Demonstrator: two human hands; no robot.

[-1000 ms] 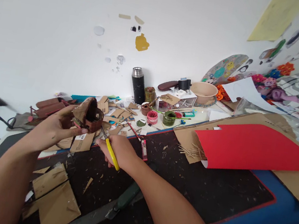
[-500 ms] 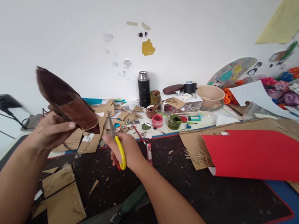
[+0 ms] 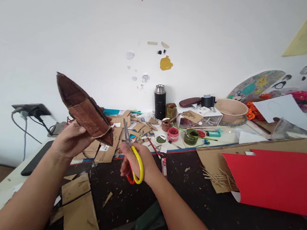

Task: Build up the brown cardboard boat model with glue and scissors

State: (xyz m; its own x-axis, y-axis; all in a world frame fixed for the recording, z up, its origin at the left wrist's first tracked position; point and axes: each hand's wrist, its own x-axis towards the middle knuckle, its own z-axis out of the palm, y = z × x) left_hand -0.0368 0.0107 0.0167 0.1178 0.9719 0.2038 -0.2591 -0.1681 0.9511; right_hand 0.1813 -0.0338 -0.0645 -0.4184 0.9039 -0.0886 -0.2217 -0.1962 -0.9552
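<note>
- Turned over since a second ago, the brown pointed piece (image 3: 89,115) shows its long flat side instead of its hollow, and the scissors (image 3: 141,164) have come away from it.
- With the view as a clock face, the piece is held up at nine o'clock, its long axis running from ten to four.
- Left hand (image 3: 68,139) grips the piece from below, thumb on the near side.
- Right hand (image 3: 149,165) is closed around the scissors' yellow-and-red handles; the blades point to eleven o'clock, just beside the piece's lower tip and apart from it.
- Cardboard scraps (image 3: 139,129) lie behind both hands, on the far side of the table.
- Two o'clock from the right hand stand a red paint jar (image 3: 172,134) and a green paint jar (image 3: 191,137).
- Towards seven lie cardboard squares (image 3: 81,214); at six, a green-handled tool (image 3: 148,218).
- Red sheet (image 3: 274,179) spreads between three and four.
</note>
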